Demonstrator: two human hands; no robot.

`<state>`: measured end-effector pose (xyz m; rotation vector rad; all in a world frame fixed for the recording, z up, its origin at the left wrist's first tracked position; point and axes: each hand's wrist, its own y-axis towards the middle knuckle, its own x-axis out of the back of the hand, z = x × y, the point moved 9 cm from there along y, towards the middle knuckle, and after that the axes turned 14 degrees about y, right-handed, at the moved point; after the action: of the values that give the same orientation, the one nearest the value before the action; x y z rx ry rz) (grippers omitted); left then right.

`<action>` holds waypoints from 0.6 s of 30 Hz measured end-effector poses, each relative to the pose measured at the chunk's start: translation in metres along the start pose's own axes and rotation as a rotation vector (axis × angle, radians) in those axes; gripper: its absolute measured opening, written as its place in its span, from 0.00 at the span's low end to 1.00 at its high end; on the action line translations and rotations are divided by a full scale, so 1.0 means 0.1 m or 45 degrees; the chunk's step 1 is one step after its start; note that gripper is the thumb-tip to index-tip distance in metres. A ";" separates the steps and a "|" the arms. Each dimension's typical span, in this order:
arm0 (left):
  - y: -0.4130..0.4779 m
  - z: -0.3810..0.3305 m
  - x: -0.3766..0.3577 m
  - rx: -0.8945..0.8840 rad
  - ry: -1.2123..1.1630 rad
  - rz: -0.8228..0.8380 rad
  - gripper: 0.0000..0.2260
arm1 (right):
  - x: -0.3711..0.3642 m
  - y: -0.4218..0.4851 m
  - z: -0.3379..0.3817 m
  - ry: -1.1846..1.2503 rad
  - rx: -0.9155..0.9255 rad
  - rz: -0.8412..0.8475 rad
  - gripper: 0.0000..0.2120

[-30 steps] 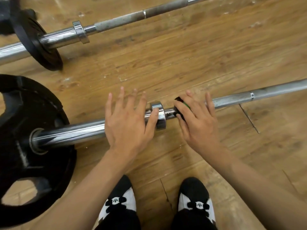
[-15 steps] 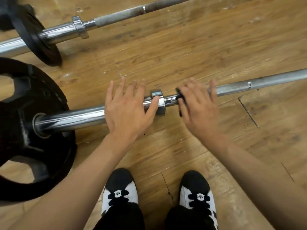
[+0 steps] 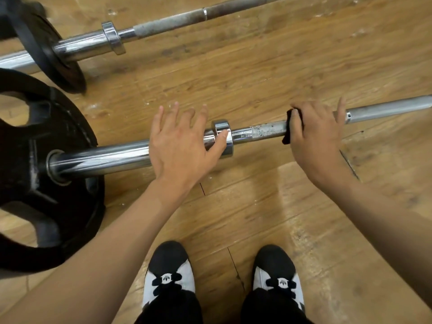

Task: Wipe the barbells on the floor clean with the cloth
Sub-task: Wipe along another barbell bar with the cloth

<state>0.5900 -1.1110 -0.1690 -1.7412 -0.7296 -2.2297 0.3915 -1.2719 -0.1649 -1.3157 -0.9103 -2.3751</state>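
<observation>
- Head view: right hand [image 3: 315, 136] curls over the dark cloth [image 3: 288, 128], holding it on the near barbell [image 3: 105, 160] shaft, right of the collar [image 3: 222, 134].
- Left hand [image 3: 177, 146] lies flat with fingers spread, pressing the sleeve, thumb on the collar.
- Progress looks early: the knurling beside the cloth is grubby and the far barbell [image 3: 163, 26] is probably undone.
- Black plate [image 3: 35, 195] at left, shoes [image 3: 169, 274] below; nothing blocks the shaft.

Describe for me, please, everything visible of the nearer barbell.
The nearer barbell lies on the wooden floor. Its thick chrome sleeve carries a black plate at the left and ends in a shiny collar; beyond it the thinner shaft looks grey and speckled. The left hand rests flat on the sleeve; the right hand holds a dark cloth round the shaft.
</observation>
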 end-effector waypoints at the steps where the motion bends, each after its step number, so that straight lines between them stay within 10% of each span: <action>1: 0.01 0.01 0.00 0.009 -0.001 0.006 0.33 | 0.00 0.01 -0.01 -0.021 -0.127 -0.056 0.16; 8: 0.06 0.03 0.00 -0.005 0.021 0.018 0.35 | -0.39 -0.15 0.94 0.078 0.493 0.099 0.14; 15: 0.04 0.00 -0.01 0.018 -0.004 0.055 0.35 | 0.16 0.09 -0.42 -0.143 -0.276 -0.070 0.18; 18: 0.00 -0.01 0.01 0.007 -0.027 0.063 0.34 | -0.11 -0.01 0.25 -0.072 -0.127 -0.067 0.18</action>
<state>0.5890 -1.1118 -0.1682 -1.7632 -0.6889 -2.1784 0.4133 -1.2558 -0.1648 -1.4198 -0.8621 -2.4636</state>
